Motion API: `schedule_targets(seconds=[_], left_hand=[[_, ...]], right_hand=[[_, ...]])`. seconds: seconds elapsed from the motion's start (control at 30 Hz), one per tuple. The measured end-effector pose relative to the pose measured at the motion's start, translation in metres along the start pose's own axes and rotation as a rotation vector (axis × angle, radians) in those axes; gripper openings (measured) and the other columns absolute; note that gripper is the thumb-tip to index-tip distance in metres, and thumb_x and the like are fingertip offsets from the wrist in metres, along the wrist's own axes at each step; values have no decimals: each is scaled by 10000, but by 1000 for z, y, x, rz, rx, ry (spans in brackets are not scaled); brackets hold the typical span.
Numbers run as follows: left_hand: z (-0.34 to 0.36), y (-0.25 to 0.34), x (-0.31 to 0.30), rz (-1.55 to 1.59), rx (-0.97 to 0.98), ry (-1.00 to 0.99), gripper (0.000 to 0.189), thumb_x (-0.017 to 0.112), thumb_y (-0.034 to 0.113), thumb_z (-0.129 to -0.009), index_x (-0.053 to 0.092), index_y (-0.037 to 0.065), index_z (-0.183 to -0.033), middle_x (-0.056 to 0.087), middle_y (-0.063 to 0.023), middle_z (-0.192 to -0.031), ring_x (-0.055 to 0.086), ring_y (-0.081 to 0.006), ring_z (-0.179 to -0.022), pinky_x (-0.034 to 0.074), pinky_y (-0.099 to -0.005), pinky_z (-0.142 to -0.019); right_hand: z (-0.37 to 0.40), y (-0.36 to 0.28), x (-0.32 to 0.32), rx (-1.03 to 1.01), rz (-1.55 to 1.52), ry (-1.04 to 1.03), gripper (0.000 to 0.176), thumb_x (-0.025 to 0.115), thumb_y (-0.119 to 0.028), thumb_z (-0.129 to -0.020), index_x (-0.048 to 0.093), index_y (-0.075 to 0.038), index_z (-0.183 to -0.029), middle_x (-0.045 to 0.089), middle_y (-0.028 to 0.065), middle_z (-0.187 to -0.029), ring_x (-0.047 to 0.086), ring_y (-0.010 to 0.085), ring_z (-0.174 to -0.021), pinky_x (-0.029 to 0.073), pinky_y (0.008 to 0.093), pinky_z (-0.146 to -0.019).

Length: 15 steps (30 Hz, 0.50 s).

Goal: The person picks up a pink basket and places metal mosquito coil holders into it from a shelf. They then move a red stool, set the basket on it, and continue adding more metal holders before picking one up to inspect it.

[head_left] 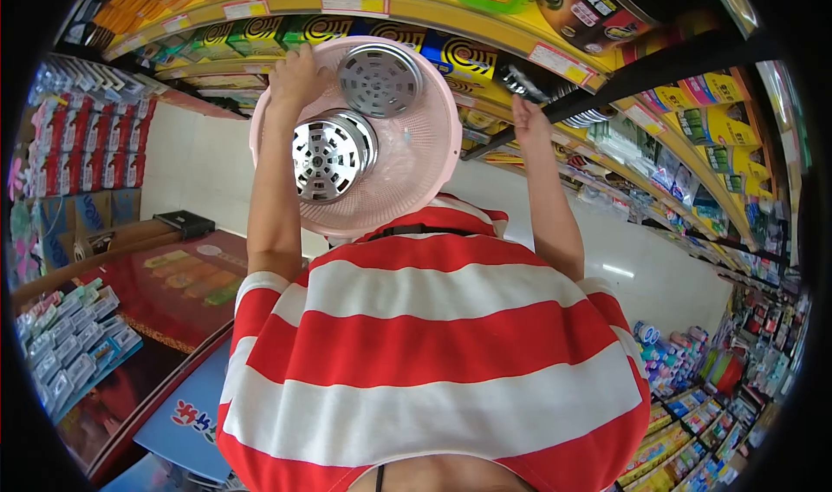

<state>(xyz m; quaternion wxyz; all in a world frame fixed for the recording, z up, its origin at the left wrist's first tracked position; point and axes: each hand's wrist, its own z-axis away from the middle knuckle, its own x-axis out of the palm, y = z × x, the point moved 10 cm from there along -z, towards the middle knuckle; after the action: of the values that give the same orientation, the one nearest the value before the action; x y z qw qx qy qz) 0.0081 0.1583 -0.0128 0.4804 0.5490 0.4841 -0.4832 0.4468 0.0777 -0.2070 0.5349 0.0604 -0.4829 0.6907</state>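
My left hand [297, 78] has its fingers curled over the far rim of a pink plastic basket [446, 145], which is tilted in front of my chest. Inside lie several round silver metal mosquito-coil holders with slotted lids, one holder [379, 80] near the far rim and a stack [324, 161] by my forearm. My right hand [530, 117] is raised at the shelf on the right, fingers closed at a dark, shiny silver object [522, 83] that is blurred; I cannot tell its exact kind.
A yellow-edged shelf [247, 11] with boxes and tubs runs across the top. More silver round pieces [589, 117] sit on the shelf beyond a black bar [667, 76]. A dark red table [199, 275] and a rack of small packs [78, 345] stand at left.
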Motion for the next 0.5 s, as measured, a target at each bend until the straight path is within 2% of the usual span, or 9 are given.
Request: schedule_targets(seconds=[0.03, 0.13, 0.17, 0.27, 0.3, 0.4, 0.5], left_hand=[[-3, 1, 2, 2, 5, -21, 497, 580, 339, -762, 455, 25, -1126, 533, -228, -1084, 513, -407, -1013, 389, -519, -857], [-4, 4, -1, 17, 14, -6, 501, 583, 334, -767, 452, 28, -1141, 529, -230, -1092, 508, -409, -1019, 390, -516, -856], [-4, 4, -2, 28, 47, 43, 500, 551, 330, -763, 429, 25, -1140, 535, -267, -1047, 511, -450, -975, 391, -524, -842], [-5, 4, 1, 21, 44, 27, 525, 550, 341, -761, 418, 27, -1161, 526, -270, -1069, 505, -453, -988, 389, -521, -851], [-5, 4, 1, 21, 40, 18, 534, 550, 345, -760, 413, 29, -1168, 522, -271, -1077, 503, -454, -992, 389, -520, -855], [-6, 4, 1, 16, 23, -7, 555, 549, 355, -758, 401, 36, -1187, 513, -271, -1099, 498, -455, -1005, 386, -521, -863], [-9, 2, 4, 12, 18, -13, 557, 549, 359, -757, 399, 42, -1191, 510, -268, -1108, 497, -453, -1011, 386, -522, -864]], right_hand=[[-6, 6, -3, 43, 14, 20, 98, 478, 9, -863, 472, 71, -938, 580, 175, -908, 608, 280, -867, 531, 363, -816], [-9, 13, -9, -5, 70, 114, 124, 399, -9, -899, 472, 80, -941, 567, 191, -979, 595, 279, -947, 507, 369, -854], [-7, 14, -9, -5, 85, 123, 141, 404, -37, -908, 455, 83, -963, 565, 192, -979, 594, 287, -944, 495, 393, -858], [1, 17, -12, 19, 70, 199, 139, 423, -40, -902, 447, 78, -972, 561, 202, -979, 590, 309, -944, 490, 404, -862], [-1, 17, -12, 10, 91, 198, 171, 471, -63, -894, 432, 72, -991, 554, 220, -971, 589, 331, -931, 498, 406, -850], [-5, 19, -15, 48, 170, 261, 221, 557, -142, -871, 468, 56, -914, 574, 180, -835, 628, 293, -712, 560, 352, -630], [-5, 19, -13, 41, 256, 391, 298, 584, -195, -861, 474, 74, -926, 574, 190, -803, 629, 299, -634, 566, 358, -550]])
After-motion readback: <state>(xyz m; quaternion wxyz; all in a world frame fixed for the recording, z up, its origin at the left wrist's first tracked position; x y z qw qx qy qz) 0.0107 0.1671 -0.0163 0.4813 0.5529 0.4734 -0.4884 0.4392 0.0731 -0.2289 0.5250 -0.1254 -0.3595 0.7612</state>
